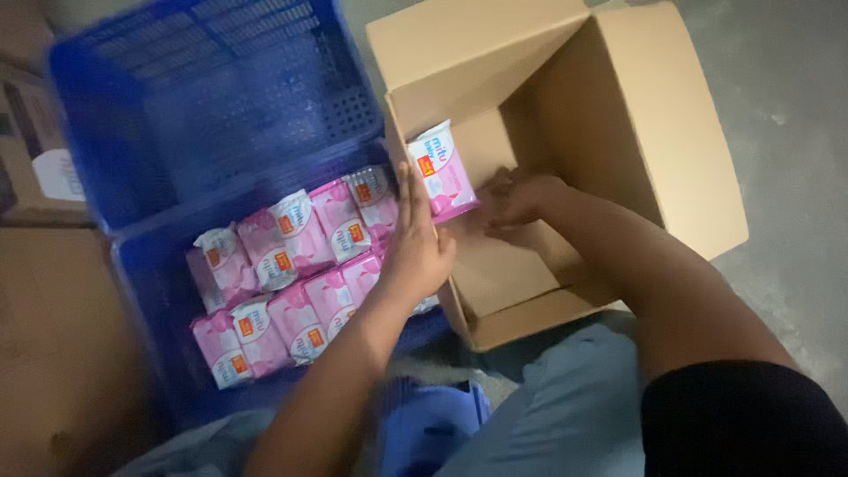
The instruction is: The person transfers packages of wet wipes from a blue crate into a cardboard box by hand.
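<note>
L hand: left hand (pixel 417 247) flat, fingers straight & together, palm pressed on side of the pink-white packet (pixel 442 170) – not wrapped round it, more bracing it.
R hand: right hand (pixel 521 205) down inside the cardboard box (pixel 680 132), fingers curled, tips at the packet's lower edge on the opp. side from L hand. Whether it truly grips – can't tell, partly hidden & blurry.
Packet: upright, slightly tilted, between both hands, at the box's near-left inner wall, just above box floor. White top w/ small orange patch, pink lower half.
Box: brown, open, flaps up, lies under & around R hand; mostly bare inside apart from the one packet.
Crate: blue plastic crate (pixel 212 97) just left of L hand, touching/close to box. Lattice walls.
Packs in crate: more pink packets (pixel 296 283) in two rough rows, right under & left of L wrist; far half of crate bare.
Arms: R forearm reaches in from lower right, dark sleeve (pixel 742 424) at upper arm.
Lap: light blue-grey trousers (pixel 565 415) below both hands.
Other: brown cartons (pixel 53 336) far left of L hand, past the crate; grey floor (pixel 795 106) to right of box.
</note>
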